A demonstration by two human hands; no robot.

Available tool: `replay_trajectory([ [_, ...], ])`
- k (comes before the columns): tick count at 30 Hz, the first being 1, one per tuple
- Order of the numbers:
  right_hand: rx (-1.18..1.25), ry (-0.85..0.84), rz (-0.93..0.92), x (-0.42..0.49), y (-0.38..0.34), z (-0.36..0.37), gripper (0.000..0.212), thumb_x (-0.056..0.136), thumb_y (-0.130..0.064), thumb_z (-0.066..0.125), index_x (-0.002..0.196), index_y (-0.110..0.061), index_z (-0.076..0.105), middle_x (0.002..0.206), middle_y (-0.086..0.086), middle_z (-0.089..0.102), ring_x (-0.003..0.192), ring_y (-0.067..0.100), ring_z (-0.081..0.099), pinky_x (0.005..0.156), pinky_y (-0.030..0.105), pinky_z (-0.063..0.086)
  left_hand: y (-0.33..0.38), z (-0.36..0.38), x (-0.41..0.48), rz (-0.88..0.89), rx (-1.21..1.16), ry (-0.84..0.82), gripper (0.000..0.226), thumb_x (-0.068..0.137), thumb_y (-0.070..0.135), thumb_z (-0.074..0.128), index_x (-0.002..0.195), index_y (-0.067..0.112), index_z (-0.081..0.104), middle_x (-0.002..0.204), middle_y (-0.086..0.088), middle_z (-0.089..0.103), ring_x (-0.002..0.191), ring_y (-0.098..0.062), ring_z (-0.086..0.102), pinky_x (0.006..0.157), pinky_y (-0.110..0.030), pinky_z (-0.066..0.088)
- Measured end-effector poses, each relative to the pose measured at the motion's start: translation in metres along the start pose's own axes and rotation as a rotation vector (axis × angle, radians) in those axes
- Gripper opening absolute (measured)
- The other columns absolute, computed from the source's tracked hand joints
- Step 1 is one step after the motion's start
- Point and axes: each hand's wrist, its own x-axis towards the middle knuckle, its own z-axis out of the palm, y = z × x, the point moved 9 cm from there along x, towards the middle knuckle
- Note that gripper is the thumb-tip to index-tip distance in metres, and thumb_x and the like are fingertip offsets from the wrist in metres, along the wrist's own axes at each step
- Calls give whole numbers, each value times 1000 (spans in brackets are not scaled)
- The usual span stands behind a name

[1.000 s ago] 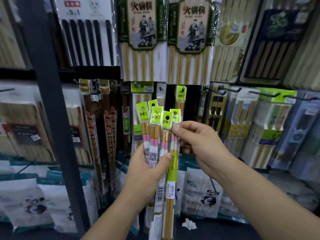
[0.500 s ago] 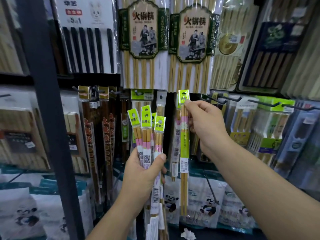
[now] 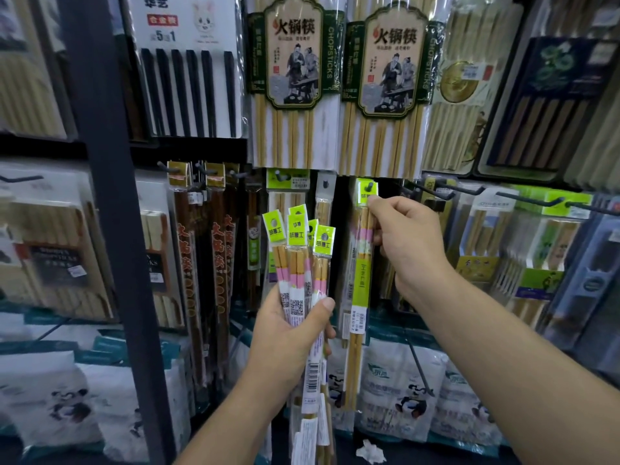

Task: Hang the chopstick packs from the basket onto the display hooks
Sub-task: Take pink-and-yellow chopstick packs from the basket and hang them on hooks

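Observation:
My left hand (image 3: 291, 333) grips a fanned bunch of several chopstick packs (image 3: 303, 260) with lime-green header tabs and pink-banded bamboo sticks, held upright in front of the display. My right hand (image 3: 407, 243) pinches a single matching pack (image 3: 360, 297) near its top. That pack's green tab (image 3: 367, 191) sits at the tip of a dark display hook (image 3: 369, 186), with the hook end showing through the tab's hole. The pack hangs straight down below my fingers. The basket is not in view.
Dark bare hooks (image 3: 443, 191) stick out to the right of my right hand. Large hot-pot chopstick packs (image 3: 295, 78) hang above. A dark vertical shelf post (image 3: 110, 229) stands at the left. Panda-printed bags (image 3: 402, 397) fill the lower shelf.
My right hand pulled one pack out of the bunch and raised it up and right to the hook. My left hand stayed low with the remaining packs.

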Motion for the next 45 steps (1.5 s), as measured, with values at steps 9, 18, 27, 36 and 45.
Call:
replay_trajectory([
  [9,-112,53,6,10,16,-4,34,96,-33,67,82,-3,73,73,9,61,57,3,52,63,16,47,1,2,2,-12,-22,0,12,93,16,74,98,22,65,72,-3,67,61,-19,66,53,-35,57],
  [18,-180,-71,-8,-33,17,2,24,91,-41,70,83,-19,70,76,0,66,61,-5,56,60,14,47,7,8,3,20,18,-6,28,77,37,78,101,27,68,89,3,77,81,-11,73,69,-20,56],
  [27,-36,-238,125,-52,33,22,28,101,-28,61,80,-17,75,66,-6,63,57,4,54,48,16,42,12,12,2,107,55,-24,30,91,42,67,120,35,65,114,10,76,108,-8,72,83,-16,55],
  [36,3,-95,-61,-15,-14,4,37,101,-27,60,66,-17,69,66,4,57,57,10,48,51,18,40,-1,5,6,13,14,17,27,90,48,62,94,21,60,77,-4,65,63,-18,61,46,-28,49],
  [45,6,-62,-20,-2,-7,4,41,102,-28,58,78,5,63,72,14,54,54,11,44,45,15,39,-4,6,5,-10,-10,-14,25,87,51,63,95,28,63,77,-1,66,63,-16,62,49,-27,50],
])
